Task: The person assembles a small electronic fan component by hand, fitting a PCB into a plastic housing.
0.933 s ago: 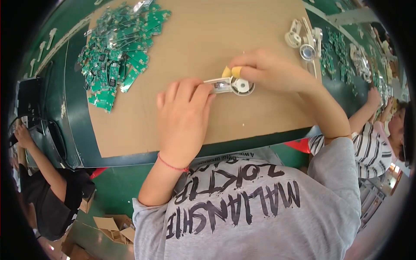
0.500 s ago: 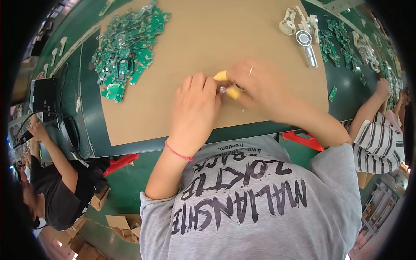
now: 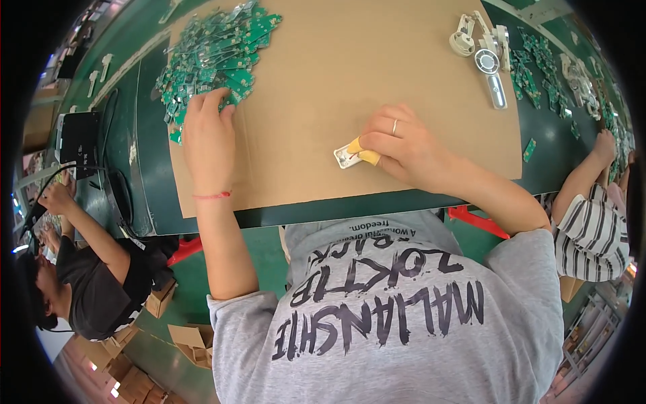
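My left hand [image 3: 210, 138] reaches to the near edge of a heap of green circuit boards [image 3: 232, 44], thumb apart from the forefinger; nothing shows between them, and some fingertips are hidden. My right hand [image 3: 410, 148] is closed on a small white oblong plastic casing [image 3: 345, 156], held low over the cardboard. Yellow covers [image 3: 364, 151] wrap the fingertips gripping it. Small details inside the casing are too small to make out.
Brown cardboard [image 3: 323, 67] covers the dark green table. White and silver handheld fans [image 3: 487, 62] lie at its far right, with more circuit boards [image 3: 531, 64] beyond. A black box with cables [image 3: 79, 145] stands at left. Co-workers sit on both sides.
My hands were together mid-table. My left hand has since moved left to the circuit board heap. My right hand stays near the middle, and the white casing now shows in it.
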The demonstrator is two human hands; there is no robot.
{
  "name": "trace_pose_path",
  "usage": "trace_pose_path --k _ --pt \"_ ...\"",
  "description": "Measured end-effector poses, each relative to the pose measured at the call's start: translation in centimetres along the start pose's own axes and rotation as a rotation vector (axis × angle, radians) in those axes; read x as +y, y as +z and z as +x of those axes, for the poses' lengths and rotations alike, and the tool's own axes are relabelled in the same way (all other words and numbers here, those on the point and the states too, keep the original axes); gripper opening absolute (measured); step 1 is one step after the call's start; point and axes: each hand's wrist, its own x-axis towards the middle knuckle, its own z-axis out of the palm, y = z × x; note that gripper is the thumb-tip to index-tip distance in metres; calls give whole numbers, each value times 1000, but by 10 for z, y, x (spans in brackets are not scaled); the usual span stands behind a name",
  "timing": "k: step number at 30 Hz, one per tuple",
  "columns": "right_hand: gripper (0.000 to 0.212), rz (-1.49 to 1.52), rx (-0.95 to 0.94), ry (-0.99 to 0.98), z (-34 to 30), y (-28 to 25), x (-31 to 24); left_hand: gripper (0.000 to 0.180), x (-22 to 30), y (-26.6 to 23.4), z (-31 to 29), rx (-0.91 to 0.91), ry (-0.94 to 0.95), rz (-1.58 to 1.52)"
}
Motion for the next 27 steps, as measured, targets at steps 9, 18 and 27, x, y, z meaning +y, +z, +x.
trace_pose_path --k 9,18,27 --pt "13 165 -64 145 0 -14 -7 21 0 -5 -5 -165 104 -73" --pt "11 679 74 538 14 -34 -39 18 103 -3 -52 -62 -50 -1334" --pt "9 873 174 648 20 -34 -51 22 113 -2 -58 97 5 -1241"
